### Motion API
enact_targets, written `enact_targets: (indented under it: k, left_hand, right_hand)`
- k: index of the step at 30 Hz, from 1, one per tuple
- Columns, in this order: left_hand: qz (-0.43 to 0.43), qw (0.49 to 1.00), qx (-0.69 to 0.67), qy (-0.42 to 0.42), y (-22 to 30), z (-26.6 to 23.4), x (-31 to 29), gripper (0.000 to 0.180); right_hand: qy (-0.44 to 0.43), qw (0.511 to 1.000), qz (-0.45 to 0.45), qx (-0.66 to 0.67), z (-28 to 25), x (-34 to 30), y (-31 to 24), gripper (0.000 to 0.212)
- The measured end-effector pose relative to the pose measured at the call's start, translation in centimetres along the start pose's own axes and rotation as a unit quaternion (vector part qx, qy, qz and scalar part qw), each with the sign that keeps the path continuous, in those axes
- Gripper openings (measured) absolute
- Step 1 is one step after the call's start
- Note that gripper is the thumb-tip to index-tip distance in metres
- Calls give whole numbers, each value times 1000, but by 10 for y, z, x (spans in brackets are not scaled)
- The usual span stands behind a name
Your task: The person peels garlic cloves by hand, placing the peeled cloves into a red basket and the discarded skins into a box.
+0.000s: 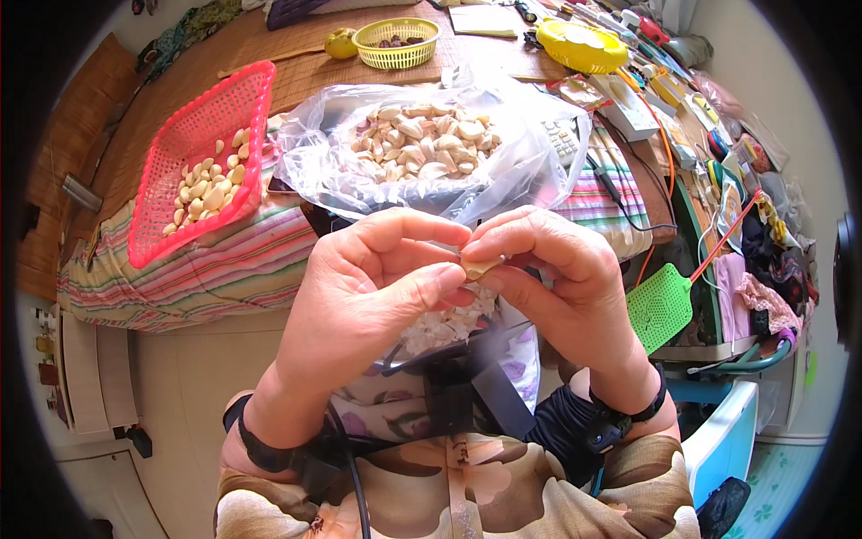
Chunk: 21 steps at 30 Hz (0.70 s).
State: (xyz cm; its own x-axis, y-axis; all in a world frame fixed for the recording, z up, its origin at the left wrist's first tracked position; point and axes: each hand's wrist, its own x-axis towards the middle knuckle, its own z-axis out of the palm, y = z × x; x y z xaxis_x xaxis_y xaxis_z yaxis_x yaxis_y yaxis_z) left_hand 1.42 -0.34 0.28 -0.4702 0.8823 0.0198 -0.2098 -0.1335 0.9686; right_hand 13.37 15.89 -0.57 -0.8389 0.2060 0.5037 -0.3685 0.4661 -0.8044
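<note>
Between the fingertips of both hands sits a garlic clove (480,267), pale with a brownish edge. My left hand (377,278) pinches one side of it with thumb and forefinger. On the other side my right hand (552,269) grips it with thumb and fingers. Below the hands, over my lap, lies a heap of papery garlic skins (444,328), partly hidden by the fingers. Unpeeled garlic cloves (426,144) fill a clear plastic bag (314,121) on the table ahead. To the left, a pink-red mesh basket (193,126) holds peeled garlic cloves (214,190).
A yellow basket (395,56) of dark items and a yellow-green fruit (340,43) stand farther back. At right are a yellow bowl (584,47), a green fly swatter (663,307) and cluttered goods. A striped cloth (162,292) covers the table's front edge.
</note>
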Motion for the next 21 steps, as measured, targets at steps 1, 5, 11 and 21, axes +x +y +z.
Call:
enact_targets:
  k: [1,5,11,21]
  left_hand:
    - [-1,1000,0,0,0,0,0,30]
    - [-7,1000,-4,4,0,1,1,25]
    - [3,1000,9,16,-2,0,-1,25]
    - [8,1000,-13,-1,-3,-1,0,27]
  right_hand:
    - [-1,1000,9,-2,0,0,-1,16]
    - [-4,1000,4,-10,-2,0,-1,15]
    - [-29,999,-10,-30,-2,1,-11,16]
    - [-15,1000,0,-24,0,1,-5,17]
